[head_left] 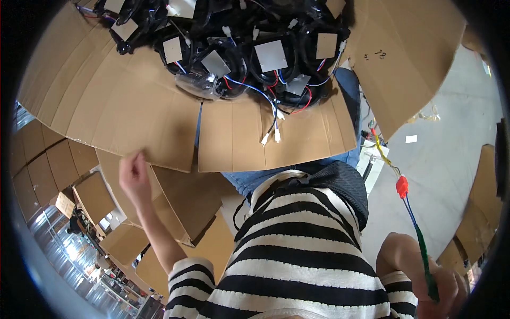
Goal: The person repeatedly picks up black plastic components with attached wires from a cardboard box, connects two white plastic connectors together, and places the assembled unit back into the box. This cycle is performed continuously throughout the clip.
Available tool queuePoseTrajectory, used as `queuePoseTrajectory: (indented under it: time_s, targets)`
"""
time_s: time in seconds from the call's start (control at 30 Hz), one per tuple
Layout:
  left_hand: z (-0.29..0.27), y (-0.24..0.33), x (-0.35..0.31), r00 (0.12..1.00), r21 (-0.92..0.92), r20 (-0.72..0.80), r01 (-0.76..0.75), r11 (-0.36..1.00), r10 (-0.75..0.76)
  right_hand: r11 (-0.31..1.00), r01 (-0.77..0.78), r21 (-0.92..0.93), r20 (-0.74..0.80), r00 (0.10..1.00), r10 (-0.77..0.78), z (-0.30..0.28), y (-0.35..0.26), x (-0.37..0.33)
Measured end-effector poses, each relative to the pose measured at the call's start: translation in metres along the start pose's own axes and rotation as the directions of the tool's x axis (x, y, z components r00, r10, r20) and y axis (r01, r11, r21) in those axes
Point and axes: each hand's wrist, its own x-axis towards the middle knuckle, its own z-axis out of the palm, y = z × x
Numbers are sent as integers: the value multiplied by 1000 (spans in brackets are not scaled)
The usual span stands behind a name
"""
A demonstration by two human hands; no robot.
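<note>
My right hand [445,290] is at the lower right, its fingers wrapped round the green taped end of a wire harness [421,239]. From there the harness runs up through blue wires to a red connector [402,186], then on through a yellow stretch to a small red end. Over at the left, my left hand [134,178] is held up with its fingers curled in, slightly blurred, and no object shows in it. It is beside the lower edge of a cardboard flap [122,117]; whether it touches the flap I cannot tell.
Black coiled parts [241,53] with square pale tags and loose wires fill an opened carton ahead. White plugs [277,136] lie on its near flap [234,154]. Another open box [183,199] stands below at the left. Pale floor [419,165] shows at the right.
</note>
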Motion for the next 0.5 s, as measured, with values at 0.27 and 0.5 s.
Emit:
queuePoseTrajectory:
  time_s: [0.27, 0.5]
  targets:
    - [136, 115, 71, 444, 169, 367, -896, 411, 817, 999, 38, -25, -36, 999, -39, -3, -1, -3]
    - [201, 128, 91, 299, 396, 878, -892, -216, 373, 993, 73, -91, -66, 995, -79, -4, 1, -3]
